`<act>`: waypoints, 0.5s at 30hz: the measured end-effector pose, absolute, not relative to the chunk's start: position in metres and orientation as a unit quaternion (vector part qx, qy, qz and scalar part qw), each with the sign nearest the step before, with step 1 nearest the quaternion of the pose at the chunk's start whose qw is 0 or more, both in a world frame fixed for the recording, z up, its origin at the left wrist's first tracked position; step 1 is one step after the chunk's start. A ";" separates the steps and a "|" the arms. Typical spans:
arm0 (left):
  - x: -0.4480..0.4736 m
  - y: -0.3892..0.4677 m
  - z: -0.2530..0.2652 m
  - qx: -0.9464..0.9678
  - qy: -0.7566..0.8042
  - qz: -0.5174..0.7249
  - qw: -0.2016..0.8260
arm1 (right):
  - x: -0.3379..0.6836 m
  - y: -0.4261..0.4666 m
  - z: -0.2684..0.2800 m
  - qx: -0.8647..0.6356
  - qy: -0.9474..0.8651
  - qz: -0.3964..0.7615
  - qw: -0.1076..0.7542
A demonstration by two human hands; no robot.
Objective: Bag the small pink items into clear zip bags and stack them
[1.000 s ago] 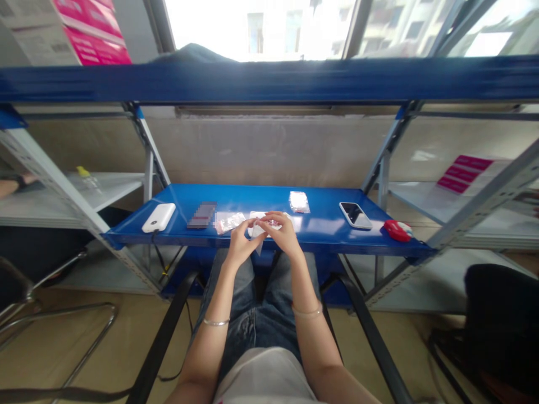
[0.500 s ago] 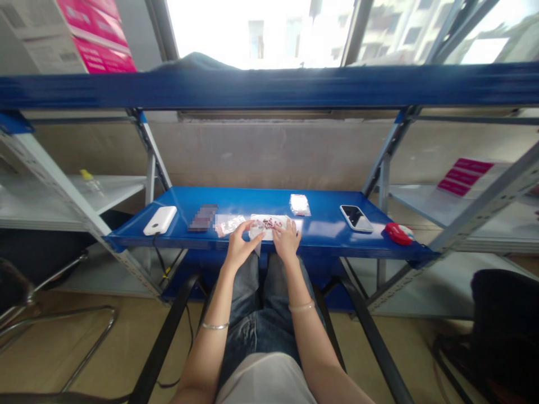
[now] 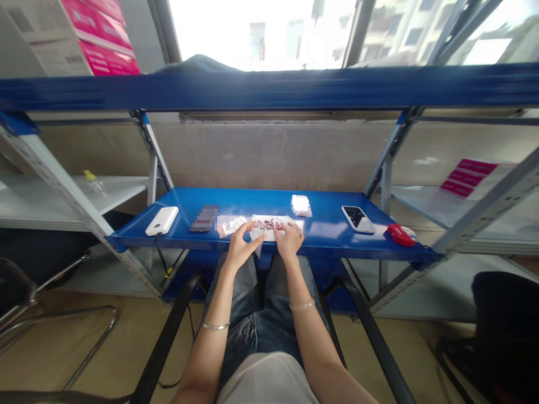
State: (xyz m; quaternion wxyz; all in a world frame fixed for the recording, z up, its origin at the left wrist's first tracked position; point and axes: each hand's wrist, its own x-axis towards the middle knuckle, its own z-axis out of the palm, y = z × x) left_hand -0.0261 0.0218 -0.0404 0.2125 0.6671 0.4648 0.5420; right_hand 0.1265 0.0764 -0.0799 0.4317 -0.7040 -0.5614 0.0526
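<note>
Several dark pieces (image 3: 269,224) lie beside the right hand (image 3: 289,243), fingers' hold unclear; the left hand (image 3: 238,247) pinches a translucent bag (image 3: 258,250).

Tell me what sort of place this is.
Probably a workroom or stockroom: blue metal shelving with slotted grey uprights, pink-and-white printed boxes at upper left, and small dark-red pieces on a white rectangular sheet.

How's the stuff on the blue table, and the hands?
Left hand: curled at clear bag
Clear bag: hanging down
Right hand: bent over red bits
Red bits: loose on white sheet
Phone: flat, screen up
Power bank: cable attached
Packets: lying flat
Red thing: can't tell
</note>
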 end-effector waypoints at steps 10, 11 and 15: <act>-0.021 0.022 -0.041 0.671 0.467 0.530 0.223 | 0.141 0.061 -0.035 -0.460 -0.608 0.191 0.618; -0.020 0.022 -0.040 0.671 0.466 0.531 0.225 | 0.140 0.057 -0.030 -0.440 -0.627 0.201 0.611; -0.020 0.021 -0.038 0.671 0.463 0.530 0.233 | 0.136 0.051 -0.025 -0.410 -0.679 0.218 0.569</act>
